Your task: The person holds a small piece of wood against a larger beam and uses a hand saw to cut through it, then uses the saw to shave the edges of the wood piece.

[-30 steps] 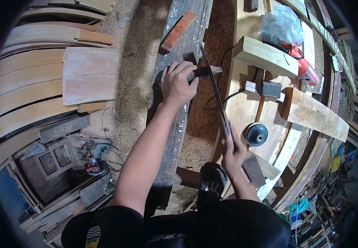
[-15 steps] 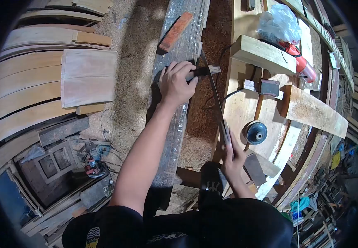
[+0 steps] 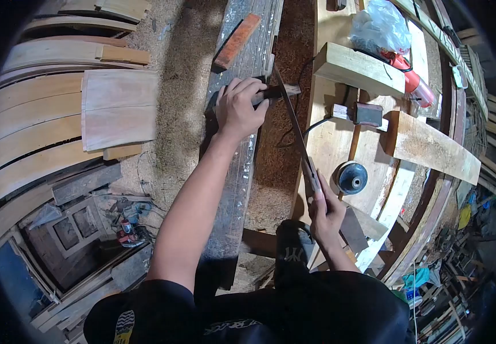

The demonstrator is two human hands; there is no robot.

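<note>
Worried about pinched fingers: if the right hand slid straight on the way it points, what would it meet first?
Probably the handle gripped by the left hand, following the blade the right hand holds.

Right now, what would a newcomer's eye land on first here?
The long thin dark blade running down the middle, its near end gripped by the right hand while the left hand clamps a small wooden block on the dark plank. Next, the pale curved boards stacked at left, and the red power tool beside a plastic bag at upper right.
</note>
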